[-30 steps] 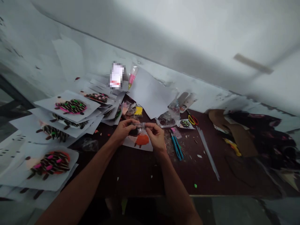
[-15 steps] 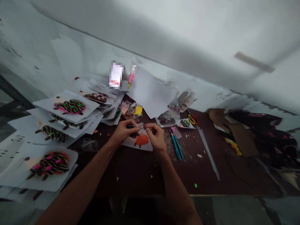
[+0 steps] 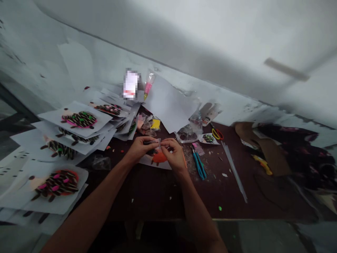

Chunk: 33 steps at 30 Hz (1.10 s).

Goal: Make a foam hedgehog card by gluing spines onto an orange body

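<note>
Above a white sheet [image 3: 147, 162] with an orange hedgehog-like body [image 3: 159, 158] and short brown feet, my two hands meet fingertip to fingertip. Between them shows a small clear plastic bag [image 3: 159, 141]. My left hand [image 3: 139, 148] is closed on the bag, with something dark under its fingers. From the other side my right hand [image 3: 173, 151] pinches at the same bag. The fingers hide much of the bag and part of the sheet.
Sheets with hedgehog figures [image 3: 79, 117] pile up at left. Blue-handled pliers [image 3: 199, 164], yellow-and-red-handled scissors [image 3: 217, 134] and clear sticks [image 3: 234, 172] lie at right. Behind my hands are a yellow packet [image 3: 155, 123], plastic wrap [image 3: 191, 131] and a large white sheet [image 3: 168, 102].
My right hand has moved slightly left, and its fingers now sit closer to my left fingertips over the plastic bag. The things on the table stay where they were.
</note>
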{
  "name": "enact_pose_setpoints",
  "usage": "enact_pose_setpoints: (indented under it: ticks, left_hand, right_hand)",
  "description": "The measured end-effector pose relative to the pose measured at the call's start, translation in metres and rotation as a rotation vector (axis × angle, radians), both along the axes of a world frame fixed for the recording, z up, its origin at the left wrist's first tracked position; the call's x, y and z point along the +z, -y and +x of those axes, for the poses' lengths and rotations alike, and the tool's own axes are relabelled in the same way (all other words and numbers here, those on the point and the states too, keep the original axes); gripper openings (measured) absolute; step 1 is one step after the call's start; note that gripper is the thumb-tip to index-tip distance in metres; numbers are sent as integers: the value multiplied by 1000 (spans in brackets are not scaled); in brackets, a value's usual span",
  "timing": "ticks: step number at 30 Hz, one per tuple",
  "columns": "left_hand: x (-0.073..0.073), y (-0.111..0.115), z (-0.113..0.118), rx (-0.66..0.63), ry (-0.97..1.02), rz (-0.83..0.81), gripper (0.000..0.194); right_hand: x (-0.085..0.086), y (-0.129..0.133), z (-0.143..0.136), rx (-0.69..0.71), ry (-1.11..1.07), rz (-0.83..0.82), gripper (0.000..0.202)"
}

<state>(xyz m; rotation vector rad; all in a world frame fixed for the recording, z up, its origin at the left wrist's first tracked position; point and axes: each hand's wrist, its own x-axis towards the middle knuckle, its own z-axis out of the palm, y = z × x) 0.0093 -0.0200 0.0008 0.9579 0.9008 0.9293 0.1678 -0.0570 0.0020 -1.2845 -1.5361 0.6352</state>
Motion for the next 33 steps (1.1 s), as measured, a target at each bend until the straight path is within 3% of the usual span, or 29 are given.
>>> enact_pose_setpoints:
  ticks: [4,13,19,22,25,33]
  left_hand:
    - [-2,0,0,-23,-17,33,40]
    - [5,-3,-1,55,-19,41,26]
    - [5,-4,-3,81,19,88,22]
    - [6,-4,-5,46,46,77,25]
    - [7,-3,-6,-15,49,65,13]
    - [3,3,0,-203,-51,74,32]
  right_hand:
    - [-3,-1,-1,-7,3,-11,7]
    - [-1,-4,8,-46,-182,-9,12]
    - [-1,-3,9,-50,-138,-149,15]
    - [-2,-3,9,-45,-163,-177,15]
    - [-2,-4,9,-31,-168,-171,14]
    - [-5,-4,5,23,-60,11,9]
